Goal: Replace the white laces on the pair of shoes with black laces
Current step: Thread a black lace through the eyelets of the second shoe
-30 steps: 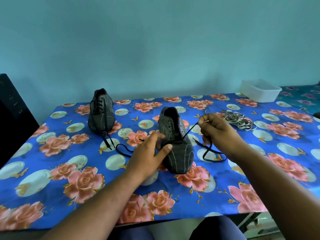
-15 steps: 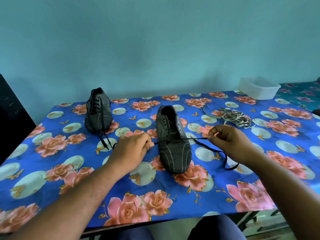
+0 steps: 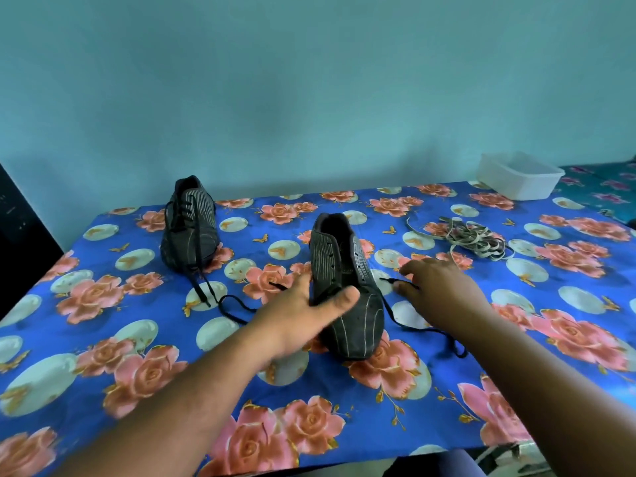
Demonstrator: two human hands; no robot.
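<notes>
Single head-worn view, forward and down, close over the table (image 3: 103, 339) facing the wall (image 3: 309, 80).

Open cloth (image 3: 103, 339) at front left, room to come in there. Between the far shoe (image 3: 191, 228) and near shoe (image 3: 347, 287) the gap is crossed by loose black lace (image 3: 237, 306). To the right, white laces (image 3: 473, 237) sit heaped (a tangle), with a tub (image 3: 519, 177) at the back corner.
</notes>
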